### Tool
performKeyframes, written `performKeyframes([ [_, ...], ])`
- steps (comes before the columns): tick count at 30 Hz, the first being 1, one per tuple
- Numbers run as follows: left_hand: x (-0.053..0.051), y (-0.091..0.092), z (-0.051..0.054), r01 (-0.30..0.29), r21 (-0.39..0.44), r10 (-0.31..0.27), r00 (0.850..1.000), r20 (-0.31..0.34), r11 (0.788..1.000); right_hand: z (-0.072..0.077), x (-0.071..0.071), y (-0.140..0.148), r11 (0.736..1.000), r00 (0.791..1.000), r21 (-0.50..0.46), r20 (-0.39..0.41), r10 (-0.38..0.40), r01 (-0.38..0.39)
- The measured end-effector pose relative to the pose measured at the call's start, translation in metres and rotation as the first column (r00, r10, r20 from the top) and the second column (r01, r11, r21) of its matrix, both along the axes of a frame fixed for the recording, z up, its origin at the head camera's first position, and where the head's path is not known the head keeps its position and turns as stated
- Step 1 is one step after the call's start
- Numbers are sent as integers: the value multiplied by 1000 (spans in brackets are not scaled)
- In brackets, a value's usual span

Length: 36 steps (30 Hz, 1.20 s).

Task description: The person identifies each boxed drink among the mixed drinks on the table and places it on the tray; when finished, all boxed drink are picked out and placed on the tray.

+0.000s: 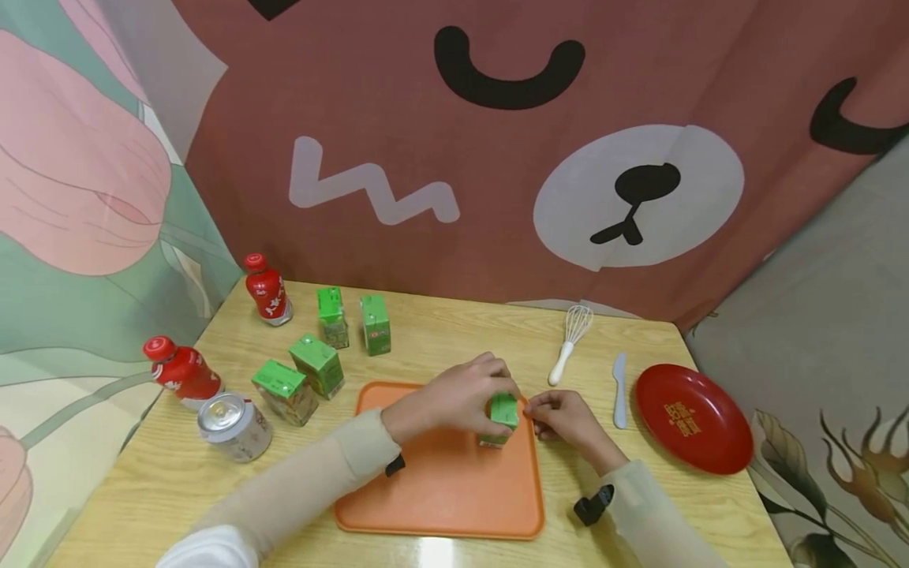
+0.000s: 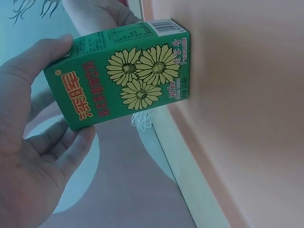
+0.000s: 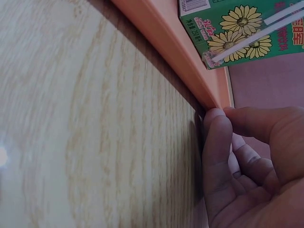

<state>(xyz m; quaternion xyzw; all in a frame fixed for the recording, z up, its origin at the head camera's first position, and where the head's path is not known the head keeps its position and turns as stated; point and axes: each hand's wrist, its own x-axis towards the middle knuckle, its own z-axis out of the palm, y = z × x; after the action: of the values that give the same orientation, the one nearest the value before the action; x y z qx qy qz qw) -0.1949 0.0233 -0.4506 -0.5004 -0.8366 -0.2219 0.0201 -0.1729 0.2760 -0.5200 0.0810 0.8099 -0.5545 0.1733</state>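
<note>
My left hand (image 1: 474,396) grips a green drink carton (image 1: 503,412) by its top end, thumb on one side and fingers on the other. The carton stands upright at the far right part of the orange tray (image 1: 440,489); its base appears to touch the tray floor. Yellow flowers and red lettering cover the carton's side (image 2: 137,80) in the left wrist view, and a white straw (image 3: 266,35) lies along it in the right wrist view. My right hand (image 1: 568,424) pinches the tray's right rim (image 3: 175,61) near the far corner, between thumb and index finger.
Several green cartons (image 1: 316,364) stand left of the tray. Beside them are two red bottles (image 1: 268,293) and a silver can (image 1: 236,427). To the right lie a whisk (image 1: 568,347), a pale knife (image 1: 620,390) and a red plate (image 1: 710,438). A printed curtain (image 1: 383,252) hangs behind the table.
</note>
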Motion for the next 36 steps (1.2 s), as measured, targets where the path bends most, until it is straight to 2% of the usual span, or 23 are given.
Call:
performKeyframes([
  [4,2,0,1,-16,-22,16,1000,-3,1000,0,0,0,1000,1000,3,2,-3,3],
  [9,1,-3,1,-55,-31,53,997,-52,998,0,1,2,1000,1000,8,-6,13,-13],
  [12,-7,-9,2,-125,-4,124,989,-74,992,0,2,2,1000,1000,9,-10,12,-12],
  [14,-15,-17,4,-200,3,200,975,-93,980,0,2,1,1000,1000,15,-18,13,-13],
  [16,-25,-28,6,-294,-12,291,949,-124,956,0,2,1,1000,1000,16,-21,17,-17],
  [19,-38,-50,12,-432,-71,415,893,-173,899,0,2,1,999,999,20,-20,25,-25],
  [21,-45,-65,15,-514,-122,488,852,-191,849,1,2,1,1000,999,18,-20,25,-25],
  [24,-53,-86,19,-610,-201,583,792,-180,766,0,3,1,1000,1000,10,-25,17,-17],
  [26,-57,-98,20,-654,-244,636,755,-160,716,0,3,1,1000,999,4,-30,14,-14],
  [28,-59,-108,19,-681,-273,673,726,-139,679,1,4,1,1000,999,-1,-29,15,-15],
  [30,-61,-115,18,-697,-292,695,707,-128,655,1,5,0,1000,999,-5,-28,20,-20],
  [31,-61,-118,17,-701,-294,701,702,-125,650,1,5,0,1000,999,-6,-28,23,-23],
  [36,-62,-126,15,-714,-270,709,693,-131,647,7,6,-3,999,999,-12,-29,31,-31],
])
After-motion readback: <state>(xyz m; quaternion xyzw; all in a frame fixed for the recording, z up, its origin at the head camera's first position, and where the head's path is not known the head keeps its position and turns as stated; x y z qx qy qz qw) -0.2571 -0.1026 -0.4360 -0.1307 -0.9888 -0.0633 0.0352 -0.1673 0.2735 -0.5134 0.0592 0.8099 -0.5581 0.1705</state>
